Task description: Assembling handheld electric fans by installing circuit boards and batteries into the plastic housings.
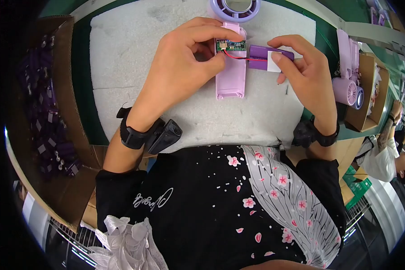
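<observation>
A pink handheld fan housing (pixel 231 81) lies open on a white foam mat, its round lilac fan head (pixel 235 12) pointing away from me. Inside the handle sits a small green circuit board (pixel 231 45). My left hand (pixel 184 58) grips the housing around the board, thumb on the near side and fingers beyond. In my right hand (pixel 306 67), thumb and fingers pinch a purple battery pack (pixel 259 57) with a white label (pixel 273 61). The pack lies just right of the handle. Red and black wires (pixel 238 57) run from it to the board.
At left stands a cardboard box (pixel 83 130) of purple battery packs (pixel 45 108). More pink fan parts (pixel 346 90) and another cardboard box (pixel 369 94) are at right. The foam mat (pixel 135 58) covers a green table. A person in white (pixel 382 157) is farther right.
</observation>
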{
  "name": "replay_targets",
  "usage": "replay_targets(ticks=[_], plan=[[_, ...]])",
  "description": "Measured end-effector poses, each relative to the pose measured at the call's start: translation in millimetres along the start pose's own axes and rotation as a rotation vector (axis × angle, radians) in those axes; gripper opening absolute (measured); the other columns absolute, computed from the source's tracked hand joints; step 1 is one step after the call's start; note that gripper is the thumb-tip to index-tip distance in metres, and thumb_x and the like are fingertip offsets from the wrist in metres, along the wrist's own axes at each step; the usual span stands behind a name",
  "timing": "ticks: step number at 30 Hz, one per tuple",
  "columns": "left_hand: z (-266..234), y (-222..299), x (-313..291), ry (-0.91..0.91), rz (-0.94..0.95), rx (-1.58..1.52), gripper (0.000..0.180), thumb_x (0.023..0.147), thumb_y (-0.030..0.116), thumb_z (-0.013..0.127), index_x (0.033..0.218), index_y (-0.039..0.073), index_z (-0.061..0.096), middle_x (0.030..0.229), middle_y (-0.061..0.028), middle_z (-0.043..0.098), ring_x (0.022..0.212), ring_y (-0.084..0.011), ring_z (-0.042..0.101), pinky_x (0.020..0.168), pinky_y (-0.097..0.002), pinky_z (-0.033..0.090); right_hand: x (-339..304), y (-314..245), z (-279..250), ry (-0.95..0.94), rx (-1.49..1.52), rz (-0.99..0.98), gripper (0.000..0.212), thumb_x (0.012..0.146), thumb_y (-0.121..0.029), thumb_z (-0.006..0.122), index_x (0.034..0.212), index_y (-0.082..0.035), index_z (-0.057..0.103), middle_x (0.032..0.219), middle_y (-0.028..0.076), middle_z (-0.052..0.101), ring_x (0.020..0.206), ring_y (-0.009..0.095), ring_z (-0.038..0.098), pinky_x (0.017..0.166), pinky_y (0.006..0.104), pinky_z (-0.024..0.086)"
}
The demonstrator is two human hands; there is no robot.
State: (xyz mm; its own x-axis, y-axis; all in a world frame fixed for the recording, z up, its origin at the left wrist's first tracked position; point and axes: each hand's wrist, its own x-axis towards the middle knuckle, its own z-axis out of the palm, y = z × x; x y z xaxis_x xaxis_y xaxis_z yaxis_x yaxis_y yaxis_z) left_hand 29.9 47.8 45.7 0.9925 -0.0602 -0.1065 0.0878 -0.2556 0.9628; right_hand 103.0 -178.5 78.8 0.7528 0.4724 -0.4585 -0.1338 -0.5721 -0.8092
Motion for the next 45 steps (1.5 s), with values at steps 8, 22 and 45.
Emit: replay_targets(ticks=[8, 22, 45], plan=[[10.2, -10.0, 1.5, 0.135, 0.081, -0.08, 0.036, 0.074, -0.005, 0.059, 0.105, 0.007, 0.073, 0.111, -0.0057, 0.064, 0.074, -0.0096, 0.058, 0.066, -0.0213, 0.048, -6.8, 10.2, 5.3, 0.283, -0.571, -0.572, 0.016, 0.078, -0.006, 0.074, 0.091, 0.001, 0.069, 0.095, 0.005, 0.069, 0.074, 0.014, 0.066, 0.056, 0.025, 0.047], [7.8, -2.7, -0.5, 0.082, 0.017, -0.015, 0.037, 0.077, -0.01, 0.055, 0.109, 0.001, 0.069, 0.117, -0.0076, 0.058, 0.09, -0.0116, 0.06, 0.079, -0.0233, 0.05, -15.8, 3.8, 18.4, 0.283, -0.802, -0.743, 0.013, 0.073, 0.001, 0.074, 0.084, 0.002, 0.068, 0.102, 0.012, 0.07, 0.082, 0.025, 0.066, 0.071, 0.0326, 0.054], [7.9, -8.8, 1.1, 0.175, 0.072, -0.013, 0.035, 0.074, -0.001, 0.061, 0.104, 0.01, 0.075, 0.113, -0.0086, 0.065, 0.07, -0.0095, 0.06, 0.065, -0.0208, 0.05, -11.6, 6.5, 11.3, 0.26, -0.738, -0.738, 0.011, 0.073, 0.001, 0.073, 0.083, 0.0, 0.069, 0.101, 0.012, 0.072, 0.081, 0.026, 0.067, 0.067, 0.0327, 0.054]])
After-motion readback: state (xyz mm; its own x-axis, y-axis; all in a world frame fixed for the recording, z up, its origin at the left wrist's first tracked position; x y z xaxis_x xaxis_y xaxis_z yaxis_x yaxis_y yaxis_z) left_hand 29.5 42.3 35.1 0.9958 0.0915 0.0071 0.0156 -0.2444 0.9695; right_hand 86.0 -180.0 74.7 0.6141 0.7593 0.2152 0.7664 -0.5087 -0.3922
